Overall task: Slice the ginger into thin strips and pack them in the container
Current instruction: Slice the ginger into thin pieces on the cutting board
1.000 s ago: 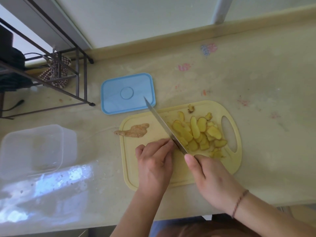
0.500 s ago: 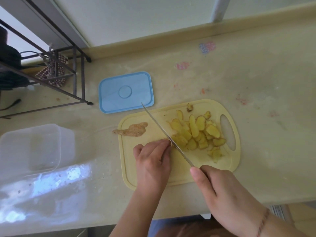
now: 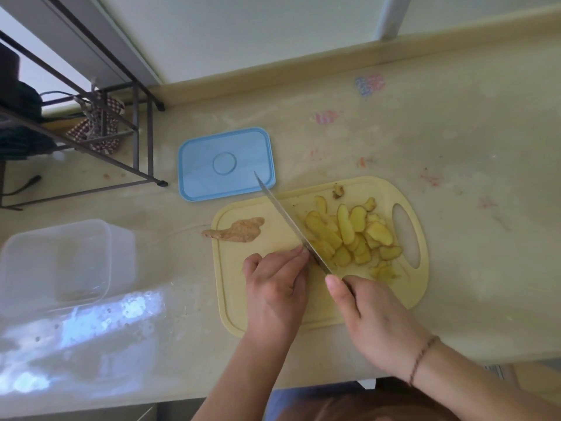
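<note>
Pale yellow plastic cutting board with handle slot [image 3: 318, 317]: lay at the counter's near edge, on the beige stone counter [image 3: 455, 147].
Heap of yellow ginger slices [image 3: 346, 232]: lay on the board's right half, beside the slot.
Brown strip of ginger peel [image 3: 236, 233]: overhung the board's far-left corner.
Steel-bladed kitchen knife [image 3: 288, 221]: lay diagonal across the board, tip over the lid's corner.
Right hand [image 3: 376, 320]: curled round the knife handle, forefinger along the spine.
Left hand [image 3: 273, 287]: fingers curled, tips against the blade's side; what it pinned was hidden.
Light blue rectangular plastic lid [image 3: 224, 164]: lay flat, just beyond the board.
Clear plastic container [image 3: 57, 262]: stood toward the counter's left edge, well apart from the board.
Dark metal wire rack [image 3: 100, 123]: stood at the far-left corner.
</note>
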Demonstrator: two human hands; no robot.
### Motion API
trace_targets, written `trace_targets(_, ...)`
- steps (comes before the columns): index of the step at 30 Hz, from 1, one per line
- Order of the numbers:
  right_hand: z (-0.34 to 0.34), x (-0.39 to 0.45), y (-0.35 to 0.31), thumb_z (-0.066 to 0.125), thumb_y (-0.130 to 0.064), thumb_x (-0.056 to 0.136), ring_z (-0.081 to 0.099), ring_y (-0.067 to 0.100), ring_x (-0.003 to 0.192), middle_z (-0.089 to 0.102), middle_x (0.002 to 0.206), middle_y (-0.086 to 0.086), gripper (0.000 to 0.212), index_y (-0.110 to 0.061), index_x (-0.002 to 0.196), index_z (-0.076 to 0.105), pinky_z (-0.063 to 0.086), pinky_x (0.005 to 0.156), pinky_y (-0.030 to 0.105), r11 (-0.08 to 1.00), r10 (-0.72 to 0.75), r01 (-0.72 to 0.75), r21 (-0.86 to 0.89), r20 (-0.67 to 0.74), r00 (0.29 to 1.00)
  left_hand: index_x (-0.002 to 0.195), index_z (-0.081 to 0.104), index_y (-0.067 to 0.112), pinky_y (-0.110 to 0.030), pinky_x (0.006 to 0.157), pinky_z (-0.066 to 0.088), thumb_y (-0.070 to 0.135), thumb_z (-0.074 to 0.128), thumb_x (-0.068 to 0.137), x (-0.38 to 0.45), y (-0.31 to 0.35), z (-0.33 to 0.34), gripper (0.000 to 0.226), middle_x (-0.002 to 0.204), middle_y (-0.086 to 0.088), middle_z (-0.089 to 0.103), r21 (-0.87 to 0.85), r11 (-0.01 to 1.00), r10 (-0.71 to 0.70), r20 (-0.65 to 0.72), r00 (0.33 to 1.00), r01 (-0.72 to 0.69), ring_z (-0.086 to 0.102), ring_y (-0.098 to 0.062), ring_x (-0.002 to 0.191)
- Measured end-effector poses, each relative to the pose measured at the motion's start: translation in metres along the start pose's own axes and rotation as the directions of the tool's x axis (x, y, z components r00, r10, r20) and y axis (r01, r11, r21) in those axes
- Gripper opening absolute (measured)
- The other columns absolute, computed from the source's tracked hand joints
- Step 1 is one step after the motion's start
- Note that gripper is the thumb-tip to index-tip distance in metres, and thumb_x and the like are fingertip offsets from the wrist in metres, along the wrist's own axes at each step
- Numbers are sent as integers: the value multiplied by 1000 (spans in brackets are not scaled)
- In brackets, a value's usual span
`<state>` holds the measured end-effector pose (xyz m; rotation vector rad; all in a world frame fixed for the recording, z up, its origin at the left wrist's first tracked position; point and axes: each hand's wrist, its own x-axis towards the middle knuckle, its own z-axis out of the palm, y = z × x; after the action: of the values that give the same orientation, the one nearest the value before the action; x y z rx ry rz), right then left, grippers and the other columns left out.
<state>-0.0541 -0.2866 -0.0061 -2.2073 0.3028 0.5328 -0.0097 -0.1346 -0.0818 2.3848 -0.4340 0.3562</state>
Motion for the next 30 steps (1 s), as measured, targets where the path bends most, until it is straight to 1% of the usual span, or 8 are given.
trace_targets(3,1,3,1,15,-67,83,47,8,52,44,51,-2,60,-19,60,44,38,53,23,998,18,-17,55,-29,999,87,80,15,-36,74,38,5,76,79,3,1,-1,14,93,6,77,11,999,-51,-26,998,52,68,-6,84)
trace_targets(9,-9,-23,0,17,-66,87,47,13,52,48,51,2,59,-19,61,43,39,55,30,997,17,-14,79,-29,999,87,79,17,-39,73,39,12,75,82,2,4,-4,8,91,8,76,-2,994,-112,-12,994,112,65,-3,85)
trace_targets(12,-10,-29,-2,16,-70,87,47,14,51,51,52,-2,63,-20,59,42,35,51,26,999,-5,7,48,-44,999,87,79,17,-38,73,39,20,66,88,3,3,-3,13,92,9,75,-6,993,-114,2,993,114,63,0,86)
trace_targets(15,-11,-29,-5,19,-67,84,45,14,52,52,53,-10,56,-21,58,39,34,51,25,999,10,-9,37,-26,1000,87,79,17,-37,73,38,21,62,89,2,3,-2,18,92,9,76,-6,994,-112,2,994,112,64,-1,85)
trace_targets(20,-15,-28,-11,13,-68,80,46,10,54,41,49,-2,54,-23,61,38,35,53,25,1000,0,0,-30,-6,1000,85,79,15,-36,72,37,20,58,90,2,2,-2,22,92,7,76,-4,997,-81,-12,997,81,64,-4,82)
trace_targets(24,-15,-25,-13,10,-68,80,43,12,50,43,52,-4,57,-22,63,39,34,51,26,997,-14,14,-73,-2,1000,85,80,14,-36,72,37,18,55,90,3,2,-1,26,92,6,77,2,998,-69,-14,998,69,65,-5,80)
trace_targets(28,-16,-23,-15,10,-68,80,48,9,53,43,51,-2,56,-23,62,39,35,49,24,998,-7,8,-68,16,1000,84,80,13,-35,73,38,14,54,88,3,0,0,27,92,5,77,-10,998,-58,-20,998,58,66,-5,80)
trace_targets(30,-17,-23,-15,10,-68,80,46,9,51,41,51,-3,56,-23,62,38,34,50,24,997,-4,6,-78,21,1000,83,80,13,-34,73,38,12,53,87,3,0,-1,27,91,5,77,-8,999,-53,-20,998,53,66,-5,80)
